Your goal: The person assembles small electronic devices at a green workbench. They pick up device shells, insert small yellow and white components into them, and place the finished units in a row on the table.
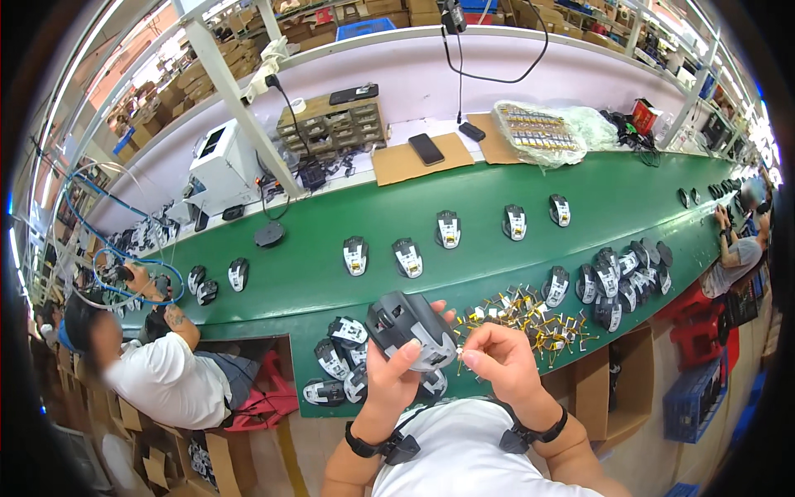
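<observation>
My left hand (pixel 389 383) is wrapped round a dark computer mouse shell (pixel 407 325) with a grey lower part, held tilted above the green bench. Close to the right edge of this shell, thumb and forefinger of my right hand (pixel 503 364) are pinched together. A small white piece (pixel 460 351) shows at these fingertips, too small to name surely. Just beyond the right hand lies a loose heap of small parts with yellow, white and black wires (pixel 542 321). Several more mouse shells (pixel 331 359) lie beside and partly behind my left hand.
Mouse shells (pixel 407 258) sit spaced along the green conveyor belt (pixel 315 277), and more are piled at the right (pixel 609 277). Behind stand a phone (pixel 426 149) on cardboard and a bagged tray of parts (pixel 542 132). Co-workers sit at left (pixel 170 373) and far right (pixel 739 258).
</observation>
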`<state>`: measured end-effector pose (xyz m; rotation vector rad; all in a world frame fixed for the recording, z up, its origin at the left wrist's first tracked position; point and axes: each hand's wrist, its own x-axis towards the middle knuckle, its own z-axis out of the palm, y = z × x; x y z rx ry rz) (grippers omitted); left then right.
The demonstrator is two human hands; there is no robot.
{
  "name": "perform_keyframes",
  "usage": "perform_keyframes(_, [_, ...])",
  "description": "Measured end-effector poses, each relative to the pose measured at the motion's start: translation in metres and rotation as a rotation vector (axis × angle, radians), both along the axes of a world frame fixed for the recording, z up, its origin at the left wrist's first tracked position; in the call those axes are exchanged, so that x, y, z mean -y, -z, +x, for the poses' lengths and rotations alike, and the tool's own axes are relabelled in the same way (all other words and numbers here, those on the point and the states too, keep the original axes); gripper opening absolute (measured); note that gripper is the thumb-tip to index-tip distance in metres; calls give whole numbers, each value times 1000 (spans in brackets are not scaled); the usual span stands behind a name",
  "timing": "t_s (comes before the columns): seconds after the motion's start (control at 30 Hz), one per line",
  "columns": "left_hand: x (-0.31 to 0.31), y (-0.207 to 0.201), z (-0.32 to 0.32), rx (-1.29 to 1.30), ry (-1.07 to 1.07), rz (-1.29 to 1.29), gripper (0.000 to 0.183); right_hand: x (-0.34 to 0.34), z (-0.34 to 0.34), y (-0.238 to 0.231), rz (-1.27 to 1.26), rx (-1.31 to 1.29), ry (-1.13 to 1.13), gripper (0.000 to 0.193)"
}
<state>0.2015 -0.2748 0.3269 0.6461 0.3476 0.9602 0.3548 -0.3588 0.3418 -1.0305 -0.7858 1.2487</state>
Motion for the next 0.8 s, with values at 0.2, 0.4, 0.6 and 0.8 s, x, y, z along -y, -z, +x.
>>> perform_keyframes(0.2, [15, -2, -8, -82, -394, 255, 78, -10, -26, -5, -138, 38, 22, 11])
perform_keyframes(0.4, [21, -11, -11, -283, -510, 415, 83, -17, -39, -9, -93, 213, 90, 11])
perform_keyframes(0.6, [24, -14, -13, -348, -492, 412, 84, -24, -49, -4, -38, 252, 133, 13])
perform_keyframes(0.8, [26, -10, -12, -364, -533, 455, 85, -24, -48, -4, -74, 293, 82, 15])
